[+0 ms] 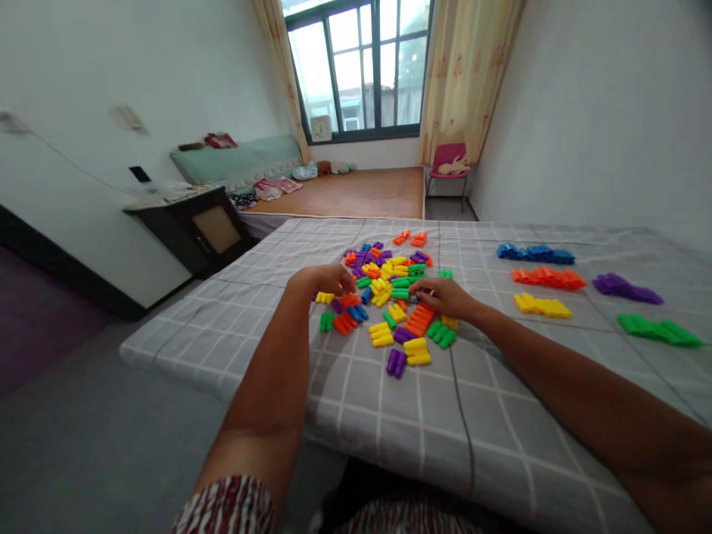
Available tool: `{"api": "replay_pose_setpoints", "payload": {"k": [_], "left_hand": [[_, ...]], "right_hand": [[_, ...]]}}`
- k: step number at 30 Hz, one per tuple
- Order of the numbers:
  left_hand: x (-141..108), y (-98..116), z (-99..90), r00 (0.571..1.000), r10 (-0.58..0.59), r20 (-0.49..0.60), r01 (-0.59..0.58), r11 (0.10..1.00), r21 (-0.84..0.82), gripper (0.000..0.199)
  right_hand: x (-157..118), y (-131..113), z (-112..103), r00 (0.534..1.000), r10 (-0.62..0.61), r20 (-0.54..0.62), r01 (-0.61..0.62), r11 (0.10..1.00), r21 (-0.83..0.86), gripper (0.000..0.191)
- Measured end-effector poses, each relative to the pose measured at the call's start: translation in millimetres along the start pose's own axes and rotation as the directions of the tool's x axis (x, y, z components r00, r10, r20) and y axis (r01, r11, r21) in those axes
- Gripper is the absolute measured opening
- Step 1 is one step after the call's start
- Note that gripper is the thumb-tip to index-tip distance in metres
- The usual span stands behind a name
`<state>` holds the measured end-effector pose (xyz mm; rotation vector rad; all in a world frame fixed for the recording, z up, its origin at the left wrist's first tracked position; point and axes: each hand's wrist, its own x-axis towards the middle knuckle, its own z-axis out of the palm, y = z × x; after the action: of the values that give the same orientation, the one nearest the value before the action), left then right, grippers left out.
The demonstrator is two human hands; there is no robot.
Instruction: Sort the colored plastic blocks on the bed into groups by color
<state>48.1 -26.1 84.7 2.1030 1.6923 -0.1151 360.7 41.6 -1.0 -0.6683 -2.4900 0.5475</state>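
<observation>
Many coloured plastic pieces lie in a loose pile on the checked cloth, among them yellow pieces [381, 334], purple pieces [396, 363] and green pieces [442, 334]. My left hand [328, 279] is at the pile's left side, its fingers bent down by an orange piece [350, 300]; whether they grip it is unclear. On the pile's right side my right hand [442, 297] is above an orange row [420, 319], fingers curled beside green pieces [400, 293]; what they hold, if anything, is too small to tell.
Sorted rows lie at the right: blue [535, 254], orange [549, 278], yellow [542, 305], purple [627, 288] and green [660, 329]. Beyond the cloth-covered surface [222, 326] are a bed [367, 193], a dark cabinet [214, 230] and a pink chair [449, 159].
</observation>
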Motion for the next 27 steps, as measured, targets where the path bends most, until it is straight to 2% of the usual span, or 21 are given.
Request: {"api": "replay_pose_setpoints", "payload": {"k": [2, 3, 6, 10, 12, 14, 16, 18, 20, 23, 24, 26, 27], "left_hand": [[0, 4, 2.3, 0.992, -0.002, 0.123, 0.0, 1.0, 0.012, 0.048], [1, 7, 5.4, 0.989, -0.002, 0.15, -0.003, 1.0, 0.029, 0.055], [4, 10, 19.8, 0.998, -0.035, 0.052, 0.026, 0.987, 0.157, 0.066], [2, 6, 30.0, 0.994, -0.021, -0.107, 0.05, 0.959, 0.278, 0.051], [-2, 3, 22.3, 0.986, -0.007, -0.167, 0.051, 0.963, 0.264, 0.043], [-1, 6, 6.9, 0.969, -0.018, -0.248, 0.072, 0.975, 0.211, 0.04], [10, 21, -9.7, 0.938, 0.004, -0.347, 0.04, 0.992, 0.122, 0.042], [31, 51, -19.6, 0.897, 0.099, -0.431, -0.077, 0.995, 0.068, 0.044], [59, 90, -18.9, 0.85, 0.207, -0.484, -0.191, 0.978, 0.083, 0.041], [103, 145, -6.1, 0.82, 0.248, -0.516, -0.214, 0.969, 0.125, 0.032], [115, 158, -2.6, 0.825, 0.27, -0.497, -0.221, 0.963, 0.157, 0.031], [134, 173, -0.9, 0.84, 0.274, -0.468, -0.191, 0.957, 0.217, 0.032], [140, 175, -2.6, 0.848, 0.251, -0.467, -0.159, 0.961, 0.228, 0.032]], "right_hand": [[0, -1, -1, 1.0, -0.013, -0.001, 0.013, 1.0, -0.003, 0.025], [0, -2, -2, 1.0, -0.023, -0.001, 0.023, 1.0, -0.001, 0.025], [4, -9, -4, 0.999, -0.046, -0.008, 0.046, 0.999, 0.005, 0.024], [9, -21, -12, 0.998, -0.058, -0.012, 0.058, 0.997, -0.042, 0.021], [7, -27, -14, 0.998, -0.063, 0.0, 0.063, 0.994, -0.086, 0.02], [3, -30, -12, 0.999, -0.054, 0.007, 0.054, 0.989, -0.14, 0.02], [-1, -30, -9, 1.0, -0.016, -0.001, 0.015, 0.982, -0.191, 0.021], [-1, -25, -11, 0.998, 0.051, -0.046, -0.06, 0.975, -0.213, 0.026], [1, -15, -29, 0.98, 0.131, -0.153, -0.158, 0.97, -0.182, 0.027], [-4, 4, -84, 0.916, 0.233, -0.326, -0.26, 0.965, -0.043, 0.024], [-8, 10, -105, 0.898, 0.27, -0.348, -0.283, 0.959, 0.014, 0.023], [-19, 20, -138, 0.917, 0.274, -0.291, -0.27, 0.961, 0.055, 0.023], [-24, 24, -146, 0.921, 0.277, -0.275, -0.269, 0.961, 0.066, 0.022]]}}
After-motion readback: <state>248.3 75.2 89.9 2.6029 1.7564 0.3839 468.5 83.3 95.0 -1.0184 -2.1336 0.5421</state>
